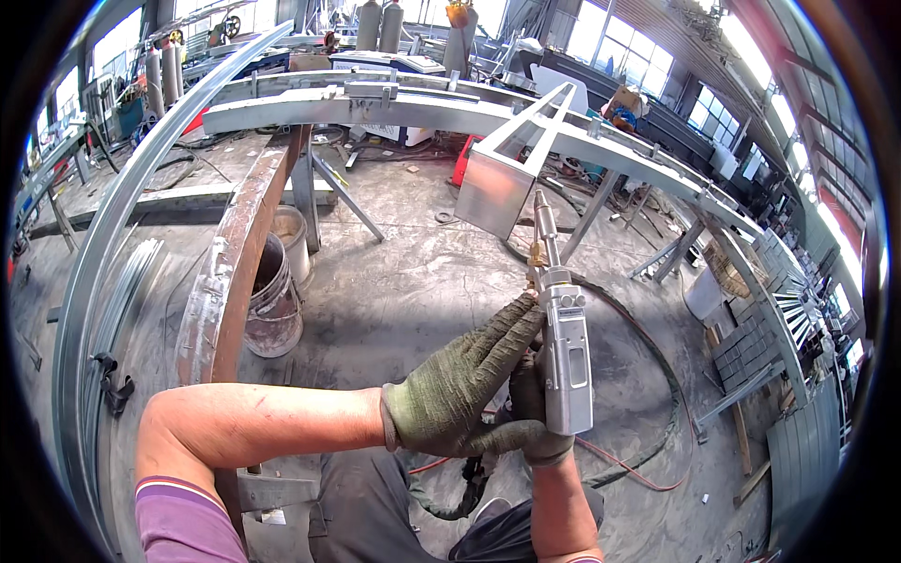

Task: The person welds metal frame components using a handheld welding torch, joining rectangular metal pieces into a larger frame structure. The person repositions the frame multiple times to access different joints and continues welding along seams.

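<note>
A handheld laser welding gun [568, 352] with a silver body points up and away from me, its narrow metal nozzle [544, 216] foremost. My right hand [530, 399], in a dark green work glove, is wrapped round its grip; the gun body hides part of the fingers. From the left, my gloved left hand [465, 375] reaches across with its fingers stretched out. Their tips touch the gun beside a small brass-coloured fitting [536, 267]. Just beyond the nozzle is a shiny square metal piece [496, 190], joined to slanting bars at the long beam.
A curved metal beam [422, 113] spans the far side on trestle legs. A rusty beam [246, 244] runs along my left, near two stained buckets [272, 310]. Hose [671, 394] loops over the floor at right. Metal stock [751, 352] is stacked far right.
</note>
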Demonstrator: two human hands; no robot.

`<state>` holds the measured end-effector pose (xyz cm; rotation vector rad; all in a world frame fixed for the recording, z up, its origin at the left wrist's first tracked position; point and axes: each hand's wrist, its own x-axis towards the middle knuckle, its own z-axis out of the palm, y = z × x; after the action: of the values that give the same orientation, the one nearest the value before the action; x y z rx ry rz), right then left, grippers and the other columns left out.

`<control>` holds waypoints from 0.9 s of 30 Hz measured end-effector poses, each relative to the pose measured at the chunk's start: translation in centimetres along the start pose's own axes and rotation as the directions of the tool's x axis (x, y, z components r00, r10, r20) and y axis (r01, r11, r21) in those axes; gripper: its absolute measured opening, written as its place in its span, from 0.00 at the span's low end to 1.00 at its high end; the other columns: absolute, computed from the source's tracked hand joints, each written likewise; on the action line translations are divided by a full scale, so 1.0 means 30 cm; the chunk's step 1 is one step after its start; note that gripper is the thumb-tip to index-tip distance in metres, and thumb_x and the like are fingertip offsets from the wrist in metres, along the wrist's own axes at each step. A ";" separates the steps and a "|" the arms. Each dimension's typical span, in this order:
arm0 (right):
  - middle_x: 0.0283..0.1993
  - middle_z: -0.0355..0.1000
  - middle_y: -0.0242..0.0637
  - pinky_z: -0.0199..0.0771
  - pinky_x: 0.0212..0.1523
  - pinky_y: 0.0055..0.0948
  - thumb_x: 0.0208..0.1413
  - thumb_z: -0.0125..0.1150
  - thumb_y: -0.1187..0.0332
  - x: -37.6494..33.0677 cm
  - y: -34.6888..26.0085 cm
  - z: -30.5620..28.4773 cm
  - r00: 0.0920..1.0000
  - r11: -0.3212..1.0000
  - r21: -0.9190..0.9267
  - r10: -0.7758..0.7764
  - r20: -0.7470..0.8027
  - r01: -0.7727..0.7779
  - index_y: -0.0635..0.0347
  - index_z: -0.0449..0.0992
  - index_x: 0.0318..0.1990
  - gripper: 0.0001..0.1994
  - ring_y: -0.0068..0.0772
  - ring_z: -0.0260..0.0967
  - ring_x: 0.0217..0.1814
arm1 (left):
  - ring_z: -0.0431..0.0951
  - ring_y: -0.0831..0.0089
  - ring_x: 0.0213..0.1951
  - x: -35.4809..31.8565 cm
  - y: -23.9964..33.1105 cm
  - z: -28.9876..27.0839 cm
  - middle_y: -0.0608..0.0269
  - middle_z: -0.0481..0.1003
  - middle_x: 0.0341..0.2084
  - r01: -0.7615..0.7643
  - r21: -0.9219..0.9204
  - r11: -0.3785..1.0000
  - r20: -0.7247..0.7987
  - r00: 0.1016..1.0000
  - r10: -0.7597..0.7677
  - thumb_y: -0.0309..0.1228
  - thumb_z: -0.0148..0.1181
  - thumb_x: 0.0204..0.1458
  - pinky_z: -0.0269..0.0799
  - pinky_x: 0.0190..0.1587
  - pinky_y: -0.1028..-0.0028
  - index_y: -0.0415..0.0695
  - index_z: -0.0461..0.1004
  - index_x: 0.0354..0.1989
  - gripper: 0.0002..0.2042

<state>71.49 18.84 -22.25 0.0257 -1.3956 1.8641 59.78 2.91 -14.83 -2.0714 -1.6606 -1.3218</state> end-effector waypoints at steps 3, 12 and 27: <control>0.49 0.79 0.30 0.81 0.48 0.30 0.67 0.70 0.80 0.011 0.008 0.025 0.998 0.999 0.012 -0.047 0.035 0.046 0.67 0.80 0.58 0.14 0.22 0.74 0.47 | 0.50 0.30 0.83 0.004 0.004 -0.018 0.20 0.47 0.81 0.006 -0.011 1.000 -0.007 1.000 -0.006 0.55 0.73 0.62 0.53 0.83 0.49 0.24 0.40 0.84 0.60; 0.59 0.79 0.35 0.81 0.61 0.35 0.68 0.71 0.78 0.025 0.049 0.009 0.979 0.975 -0.125 -0.171 0.107 0.184 0.64 0.79 0.64 0.18 0.28 0.77 0.59 | 0.52 0.30 0.83 0.002 -0.010 -0.014 0.21 0.47 0.82 0.010 -0.009 1.000 -0.014 1.000 -0.010 0.55 0.76 0.59 0.53 0.83 0.47 0.26 0.39 0.85 0.63; 0.57 0.80 0.34 0.82 0.62 0.37 0.66 0.76 0.73 0.016 0.020 0.060 0.996 0.941 0.326 0.079 0.051 -0.091 0.60 0.81 0.59 0.17 0.28 0.78 0.59 | 0.55 0.29 0.82 0.005 -0.001 -0.016 0.22 0.50 0.81 0.025 0.038 0.999 -0.059 0.998 -0.023 0.53 0.79 0.58 0.55 0.82 0.46 0.26 0.43 0.84 0.61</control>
<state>70.06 17.59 -21.80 0.1701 -1.1104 2.1611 59.50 2.74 -14.45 -1.9780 -1.6783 -1.3332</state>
